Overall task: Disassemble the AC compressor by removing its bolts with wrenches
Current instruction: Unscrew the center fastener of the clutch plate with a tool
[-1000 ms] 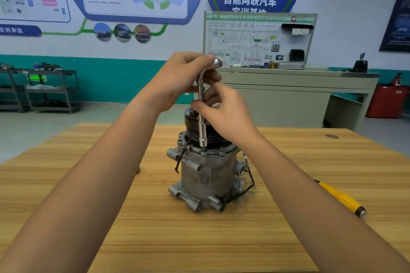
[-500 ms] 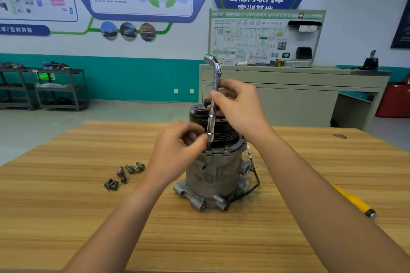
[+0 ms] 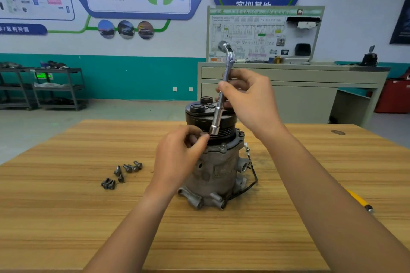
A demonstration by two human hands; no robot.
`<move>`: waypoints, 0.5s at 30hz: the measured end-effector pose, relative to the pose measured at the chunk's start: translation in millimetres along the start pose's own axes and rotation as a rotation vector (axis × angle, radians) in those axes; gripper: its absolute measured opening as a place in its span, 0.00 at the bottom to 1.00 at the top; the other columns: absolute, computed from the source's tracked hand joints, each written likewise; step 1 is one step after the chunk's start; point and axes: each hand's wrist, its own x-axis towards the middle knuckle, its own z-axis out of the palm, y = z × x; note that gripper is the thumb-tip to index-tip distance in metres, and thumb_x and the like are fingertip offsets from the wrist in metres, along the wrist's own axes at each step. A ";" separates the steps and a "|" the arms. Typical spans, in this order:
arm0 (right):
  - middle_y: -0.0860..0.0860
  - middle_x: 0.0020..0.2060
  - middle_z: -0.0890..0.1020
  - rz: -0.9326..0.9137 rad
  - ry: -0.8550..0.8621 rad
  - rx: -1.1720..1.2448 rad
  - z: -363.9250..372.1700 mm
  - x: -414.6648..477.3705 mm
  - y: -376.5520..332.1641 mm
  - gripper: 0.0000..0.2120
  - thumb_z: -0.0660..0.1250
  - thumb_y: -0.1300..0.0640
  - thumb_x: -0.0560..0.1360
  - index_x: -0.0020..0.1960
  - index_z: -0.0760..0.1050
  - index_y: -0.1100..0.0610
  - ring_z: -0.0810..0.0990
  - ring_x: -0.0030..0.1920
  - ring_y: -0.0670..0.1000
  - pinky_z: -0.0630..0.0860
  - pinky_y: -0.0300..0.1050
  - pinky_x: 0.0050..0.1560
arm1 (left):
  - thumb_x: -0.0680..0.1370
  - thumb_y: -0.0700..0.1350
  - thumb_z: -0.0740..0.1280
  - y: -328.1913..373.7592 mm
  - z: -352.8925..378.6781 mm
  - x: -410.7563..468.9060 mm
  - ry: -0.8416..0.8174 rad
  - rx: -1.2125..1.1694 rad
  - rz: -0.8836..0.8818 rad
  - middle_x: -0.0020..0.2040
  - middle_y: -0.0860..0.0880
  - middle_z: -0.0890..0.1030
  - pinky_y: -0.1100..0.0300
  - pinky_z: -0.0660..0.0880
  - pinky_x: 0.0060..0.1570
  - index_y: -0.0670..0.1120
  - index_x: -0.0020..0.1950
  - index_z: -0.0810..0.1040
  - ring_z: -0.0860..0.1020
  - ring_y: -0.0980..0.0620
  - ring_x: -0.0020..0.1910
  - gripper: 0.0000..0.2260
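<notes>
Grey cast metal marks the compressor (image 3: 213, 168), which stands upright on its end near the middle of the wooden table (image 3: 66, 217), its black pulley (image 3: 199, 117) on top. The right hand (image 3: 250, 99) is wrapped round the shaft of the bent wrench (image 3: 224, 86), thumb in front and fingers behind, a firm closed grip; the left hand (image 3: 177, 157) has its fingers curled, thumb and forefinger drawn together at the rim just below the pulley, on the near left side; whether a bolt sits between them cannot be told, since the hand hides the spot.

A second ago the wrench stood straight up with its socket down on that rim and the left hand capped its top bend; half a second ago the left hand had dropped to the socket end; now the wrench leans, its socket lifted clear and hanging in front of the pulley grooves. By my reading this bolt has been broken loose and is being finished by finger. Loose bolts (image 3: 122, 173) lie scattered on the table left of the compressor, so the work looks well along; one bolt head (image 3: 240, 134) shows on the rim at the right; a yellow-handled tool (image 3: 357, 200) lies far right, partly behind the forearm.
</notes>
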 end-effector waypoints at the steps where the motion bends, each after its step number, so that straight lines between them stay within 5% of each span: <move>1: 0.44 0.36 0.79 -0.017 0.014 -0.036 -4.0 -2.0 1.1 0.07 0.66 0.62 0.75 0.47 0.73 0.50 0.80 0.38 0.43 0.79 0.36 0.38 | 0.74 0.43 0.70 1.6 -4.4 2.0 0.033 -0.093 -0.028 0.34 0.56 0.77 0.74 0.69 0.34 0.52 0.41 0.76 0.75 0.63 0.33 0.06; 7: 0.39 0.35 0.75 -0.067 0.013 -0.236 -7.9 -17.7 13.2 0.07 0.67 0.60 0.74 0.51 0.76 0.53 0.77 0.37 0.42 0.78 0.37 0.41 | 0.76 0.42 0.67 -29.5 -46.1 -5.1 0.218 -0.372 -0.298 0.39 0.52 0.80 0.73 0.73 0.31 0.53 0.43 0.77 0.77 0.63 0.35 0.06; 11: 0.40 0.34 0.75 -0.079 0.000 -0.266 -7.5 -19.9 14.1 0.07 0.67 0.60 0.74 0.47 0.71 0.50 0.75 0.35 0.40 0.74 0.30 0.37 | 0.76 0.38 0.68 -78.0 -77.5 -35.1 0.231 -0.228 -0.448 0.38 0.48 0.80 0.75 0.70 0.27 0.44 0.48 0.78 0.78 0.62 0.31 0.02; 15: 0.40 0.34 0.75 -0.094 -0.110 -0.366 -8.4 -18.0 8.2 0.04 0.66 0.58 0.74 0.46 0.72 0.50 0.76 0.37 0.40 0.73 0.29 0.36 | 0.75 0.38 0.69 -125.5 -118.2 -57.4 0.148 0.111 -0.511 0.43 0.45 0.80 0.70 0.72 0.34 0.43 0.49 0.78 0.75 0.55 0.39 0.04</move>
